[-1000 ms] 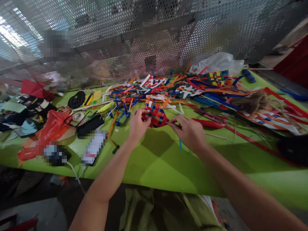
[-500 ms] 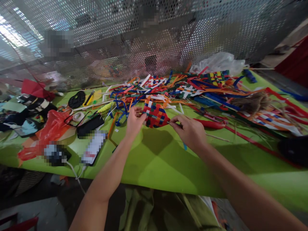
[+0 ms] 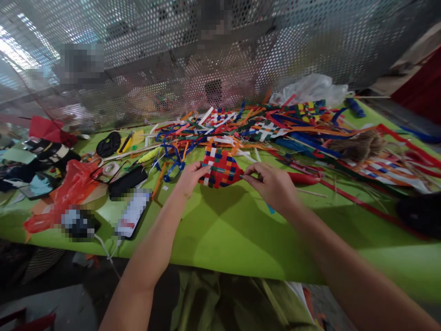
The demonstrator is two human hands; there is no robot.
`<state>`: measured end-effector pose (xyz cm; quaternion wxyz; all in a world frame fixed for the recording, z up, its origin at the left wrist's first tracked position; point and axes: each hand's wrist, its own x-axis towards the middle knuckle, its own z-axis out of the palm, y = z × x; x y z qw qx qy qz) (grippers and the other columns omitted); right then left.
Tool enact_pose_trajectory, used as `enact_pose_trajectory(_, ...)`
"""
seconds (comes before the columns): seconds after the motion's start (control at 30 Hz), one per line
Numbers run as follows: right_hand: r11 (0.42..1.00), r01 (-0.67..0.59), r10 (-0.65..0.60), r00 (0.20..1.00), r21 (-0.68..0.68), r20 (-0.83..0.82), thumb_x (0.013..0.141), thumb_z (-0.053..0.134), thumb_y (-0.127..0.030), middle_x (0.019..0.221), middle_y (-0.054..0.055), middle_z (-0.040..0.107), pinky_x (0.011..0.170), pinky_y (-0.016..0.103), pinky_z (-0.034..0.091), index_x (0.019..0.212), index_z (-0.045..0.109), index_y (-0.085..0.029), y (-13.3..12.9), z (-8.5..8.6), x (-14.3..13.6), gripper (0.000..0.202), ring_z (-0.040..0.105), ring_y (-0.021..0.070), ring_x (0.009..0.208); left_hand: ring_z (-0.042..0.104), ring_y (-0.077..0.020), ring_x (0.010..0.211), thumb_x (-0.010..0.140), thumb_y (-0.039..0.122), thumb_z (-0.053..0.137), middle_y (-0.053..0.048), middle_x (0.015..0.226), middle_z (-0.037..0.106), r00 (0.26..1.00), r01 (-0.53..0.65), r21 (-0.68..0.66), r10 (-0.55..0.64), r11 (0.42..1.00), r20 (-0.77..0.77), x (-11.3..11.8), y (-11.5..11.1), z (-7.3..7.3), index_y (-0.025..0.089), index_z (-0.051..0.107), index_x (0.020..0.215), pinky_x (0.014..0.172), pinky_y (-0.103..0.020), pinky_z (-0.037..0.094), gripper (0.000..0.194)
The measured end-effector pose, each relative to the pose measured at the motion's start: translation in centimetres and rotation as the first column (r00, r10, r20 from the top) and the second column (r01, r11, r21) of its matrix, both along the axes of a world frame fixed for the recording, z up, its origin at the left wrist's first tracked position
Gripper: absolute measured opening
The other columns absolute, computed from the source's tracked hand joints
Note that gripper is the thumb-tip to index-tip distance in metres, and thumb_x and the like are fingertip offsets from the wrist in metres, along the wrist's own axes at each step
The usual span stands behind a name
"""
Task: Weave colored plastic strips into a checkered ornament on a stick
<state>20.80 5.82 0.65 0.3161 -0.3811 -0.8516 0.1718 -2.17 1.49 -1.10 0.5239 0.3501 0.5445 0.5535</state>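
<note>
Between my two hands, above the green-covered table, hangs a woven piece of ribbon strips (image 3: 220, 168), checkered in red, blue, orange, white and green. My left hand (image 3: 192, 177) grips its left edge, thumb in front and fingers partly behind. At the pointed red tip on the right, my right hand (image 3: 267, 181) pinches the end between thumb and fingertips. A short blue strip end (image 3: 270, 208) shows below my right hand; where it is attached I cannot tell. Behind the piece lies a tangled heap of coloured ribbon strips (image 3: 193, 126).
A perforated metal screen (image 3: 155, 87) stands behind the green table (image 3: 220, 248). To the left lie a red plastic bag (image 3: 70, 188), a black case (image 3: 128, 182), a phone (image 3: 133, 214) with a white cable, and a tape roll (image 3: 111, 169). A bundle of brown fibre (image 3: 360, 145) is at right.
The woven piece has tilted and its face is turned more toward me. My left hand has shifted slightly left and down with it; the right hand keeps its pinch.
</note>
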Motion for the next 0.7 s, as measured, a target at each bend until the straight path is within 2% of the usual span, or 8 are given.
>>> enact_pose_trajectory(0.1,0.999,-0.024,0.023,0.999,-0.033,-0.033,0.085,0.06,-0.029,0.078,0.004,0.066,0.057,0.028,0.04,0.078,0.059,-0.021,0.3,0.1,0.1,0.01,0.058,0.016,0.063,0.069,-0.0191,0.066,0.067,0.037,0.077,-0.005,0.074,0.074,1.0,0.018,-0.002,-0.018,1.0,0.008,-0.1,-0.1,0.0,0.015,0.07,0.086,0.065,-0.035,0.058,0.029)
enact_pose_trajectory(0.3,0.999,-0.032,0.029,0.997,-0.043,-0.069,0.084,0.062,-0.036,0.074,0.004,0.062,0.054,0.027,0.038,0.071,0.058,-0.022,1.1,-0.1,0.4,0.02,0.053,0.0152,0.061,0.071,-0.0199,0.073,0.064,0.031,0.08,-0.005,0.077,0.075,0.998,0.044,-0.002,-0.044,0.999,0.039,-0.1,-0.2,0.2,0.014,0.07,0.087,0.074,-0.038,0.059,0.03)
enact_pose_trajectory(0.47,0.995,-0.046,0.037,0.994,-0.086,-0.098,0.082,0.064,-0.038,0.069,0.003,0.06,0.053,0.026,0.037,0.068,0.058,-0.021,1.5,-0.4,0.2,0.023,0.051,0.0141,0.059,0.071,-0.0203,0.07,0.063,0.033,0.08,-0.005,0.078,0.075,0.997,0.056,0.013,-0.057,0.998,0.051,-0.1,-0.4,0.6,0.014,0.07,0.09,0.069,-0.036,0.06,0.035)
enact_pose_trajectory(0.7,0.99,-0.057,0.038,0.989,-0.131,-0.143,0.082,0.065,-0.044,0.068,0.003,0.06,0.053,0.027,0.037,0.069,0.059,-0.02,1.6,-0.6,0.2,0.027,0.049,0.014,0.059,0.07,-0.0183,0.065,0.064,0.03,0.079,-0.005,0.076,0.074,0.993,0.065,-0.003,-0.064,0.998,0.096,0.0,-0.5,0.6,0.015,0.069,0.09,0.062,-0.032,0.059,0.031)
